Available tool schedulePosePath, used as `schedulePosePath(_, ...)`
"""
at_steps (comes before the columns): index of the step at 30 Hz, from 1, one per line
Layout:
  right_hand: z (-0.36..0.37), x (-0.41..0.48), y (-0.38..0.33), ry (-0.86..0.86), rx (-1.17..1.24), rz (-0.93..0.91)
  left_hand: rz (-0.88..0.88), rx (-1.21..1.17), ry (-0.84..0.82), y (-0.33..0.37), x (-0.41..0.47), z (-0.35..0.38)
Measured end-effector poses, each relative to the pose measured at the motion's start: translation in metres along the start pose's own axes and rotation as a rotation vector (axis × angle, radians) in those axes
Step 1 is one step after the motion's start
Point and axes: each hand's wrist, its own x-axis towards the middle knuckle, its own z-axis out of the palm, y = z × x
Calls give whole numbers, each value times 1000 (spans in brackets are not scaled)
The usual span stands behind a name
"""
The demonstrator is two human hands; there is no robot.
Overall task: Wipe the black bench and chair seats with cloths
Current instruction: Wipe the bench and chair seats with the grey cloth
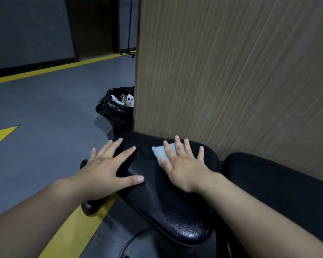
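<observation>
Black padded chair seat fills the middle of the view, its long axis running from the wood-grain panel at the far end down toward the person. A pale cloth lies flat on the far part of that seat, close to the panel. The right hand presses it there, fingers straight and spread, nothing curled round it. The left hand is also flat with its fingers splayed; it rests on the seat's left edge and appears to steady the chair.

Most of the seat lies on the near side of the cloth, so the next stroke probably has to pull back along the long axis toward the body. The right hand is plainly the one to make it. A neighbouring black seat sits just beside this one on the right, nearer the right hand than the left. A black rubbish bag stands on the floor behind the panel's edge.
</observation>
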Motion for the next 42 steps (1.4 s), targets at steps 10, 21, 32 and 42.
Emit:
schedulePosePath(10, -9, 20, 11, -14, -29, -31, -4, -55, -10, -2, 3, 2)
schedulePosePath(21, 62, -128, 9, 177, -193, -124, -23, -47, -34, 0, 2, 5)
schedulePosePath(32, 4, -44, 77, -26, 48, 158, -21, -56, -21, -2, 2, 8)
schedulePosePath(42, 14, -63, 63, 70, 148, 20, -14, -22, 6, 0, 2, 6)
